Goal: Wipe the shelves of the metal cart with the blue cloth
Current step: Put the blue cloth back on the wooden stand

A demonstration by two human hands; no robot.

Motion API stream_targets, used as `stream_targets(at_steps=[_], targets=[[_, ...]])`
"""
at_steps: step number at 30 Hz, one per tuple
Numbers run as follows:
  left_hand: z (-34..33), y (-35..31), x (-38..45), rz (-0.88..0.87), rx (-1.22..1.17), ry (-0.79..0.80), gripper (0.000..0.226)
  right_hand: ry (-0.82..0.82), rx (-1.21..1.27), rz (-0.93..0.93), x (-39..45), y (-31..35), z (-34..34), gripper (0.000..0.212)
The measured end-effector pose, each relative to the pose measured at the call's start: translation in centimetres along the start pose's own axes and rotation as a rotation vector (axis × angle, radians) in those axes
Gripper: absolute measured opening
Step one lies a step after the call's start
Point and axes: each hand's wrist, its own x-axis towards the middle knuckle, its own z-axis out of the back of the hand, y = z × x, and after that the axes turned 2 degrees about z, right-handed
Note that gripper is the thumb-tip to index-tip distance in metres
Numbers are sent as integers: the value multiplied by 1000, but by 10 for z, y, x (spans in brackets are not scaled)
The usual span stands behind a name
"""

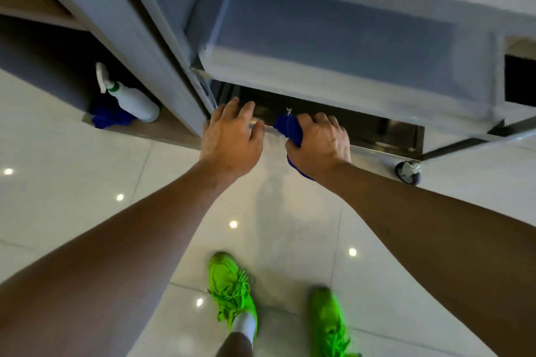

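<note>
Blue cloth point(290, 128) bunched in right hand point(319, 142) grip, left hand point(232, 142) fingers relaxed on metal cart point(362, 101) shelf edge

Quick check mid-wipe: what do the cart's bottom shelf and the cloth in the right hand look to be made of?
Bottom shelf: seemingly polished stainless steel; it reflects like a dark mirror with a bright edge. Blue cloth, bunched in the right hand: soft fabric, maybe microfibre; matte, creased, small white tag.

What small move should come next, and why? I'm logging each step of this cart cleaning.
Probably push the blue cloth forward onto the bottom shelf and sweep right. The right hand grips it bunched at the shelf's front edge, while the left hand rests on that edge.
</note>
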Motion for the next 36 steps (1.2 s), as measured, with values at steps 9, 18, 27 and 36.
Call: stream_targets(at_steps=[9, 18, 27, 36], targets=[[154, -90, -54, -58, 95, -88, 52, -25, 68, 30, -43, 43, 176, 42], [335, -156, -108, -57, 151, -292, 55, -185, 74, 144, -65, 94, 359, 38], [500, -133, -156, 9, 219, -501, 56, -330, 144, 293, -71, 197, 476, 37], [630, -64, -142, -1, 251, -710, 53, -588, 193, 400, -35, 322, 548, 34]])
